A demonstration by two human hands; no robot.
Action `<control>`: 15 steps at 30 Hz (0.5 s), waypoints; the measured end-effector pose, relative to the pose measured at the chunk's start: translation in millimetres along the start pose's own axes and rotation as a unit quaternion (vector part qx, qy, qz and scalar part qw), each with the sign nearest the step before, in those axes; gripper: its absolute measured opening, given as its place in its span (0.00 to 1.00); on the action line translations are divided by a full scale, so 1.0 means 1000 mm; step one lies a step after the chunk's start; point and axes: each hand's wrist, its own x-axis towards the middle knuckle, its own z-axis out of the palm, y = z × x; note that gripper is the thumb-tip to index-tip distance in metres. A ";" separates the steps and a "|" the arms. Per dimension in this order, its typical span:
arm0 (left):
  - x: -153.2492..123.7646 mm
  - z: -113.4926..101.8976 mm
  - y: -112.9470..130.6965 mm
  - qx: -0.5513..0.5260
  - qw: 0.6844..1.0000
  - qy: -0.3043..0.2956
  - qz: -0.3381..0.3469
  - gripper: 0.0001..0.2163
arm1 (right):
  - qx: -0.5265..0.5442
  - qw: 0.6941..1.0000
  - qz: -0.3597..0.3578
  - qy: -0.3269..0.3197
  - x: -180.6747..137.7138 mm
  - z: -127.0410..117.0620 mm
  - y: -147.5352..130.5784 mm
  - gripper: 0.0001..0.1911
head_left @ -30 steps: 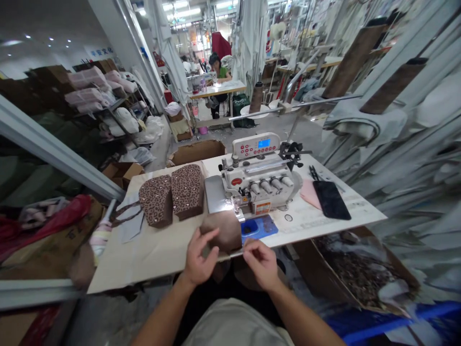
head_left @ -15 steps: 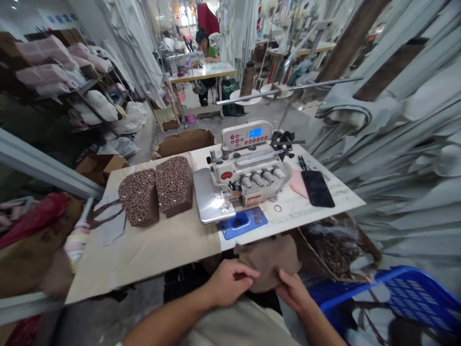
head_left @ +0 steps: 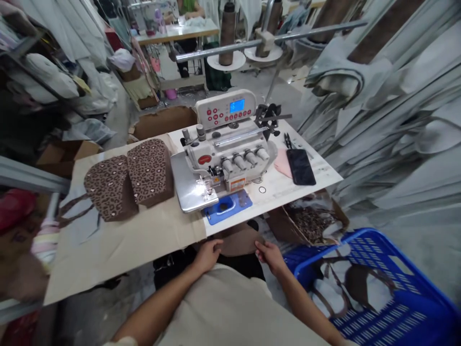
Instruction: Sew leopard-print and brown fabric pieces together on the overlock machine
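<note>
Brown fabric piece (head_left: 238, 241) is held below the near edge of the desk (head_left: 144, 240), in front of the person's lap, between both hands. The left hand (head_left: 207, 254) grips its left edge with fingers closed on the cloth; the right hand (head_left: 271, 255) grips the right edge in the same manner. The piece hangs just beneath the blue plate (head_left: 226, 206) set into the desk front. Above that stands the white sewing machine (head_left: 225, 158), with a control panel (head_left: 225, 108) showing a lit blue screen. To the left of the machine, two stacks of leopard-print pieces (head_left: 129, 178) rest side by side on the tan covering of the desk. To the right of the machine, a black phone (head_left: 300, 166) lies flat, partly over a pink item (head_left: 282, 163). On the floor at the right stands a blue plastic basket (head_left: 378, 307) containing brown and white fabric. Between basket and desk sits an open cardboard box (head_left: 313, 223) with patterned cloth inside. Thread cones (head_left: 227, 21) stand on a rack behind the machine.
</note>
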 end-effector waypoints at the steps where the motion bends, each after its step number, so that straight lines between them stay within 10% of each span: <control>1: 0.001 0.001 -0.005 0.001 1.000 0.000 0.001 0.19 | -0.018 1.000 -0.003 0.008 0.001 0.001 0.004 0.28; 10: -0.003 0.003 -0.018 0.041 0.998 -0.029 -0.026 0.20 | -0.240 0.954 -0.155 0.092 -0.011 0.016 0.001 0.19; 15: -0.019 -0.016 -0.010 0.064 0.996 -0.046 -0.029 0.23 | -0.454 0.748 -0.484 -0.013 -0.006 0.064 -0.019 0.14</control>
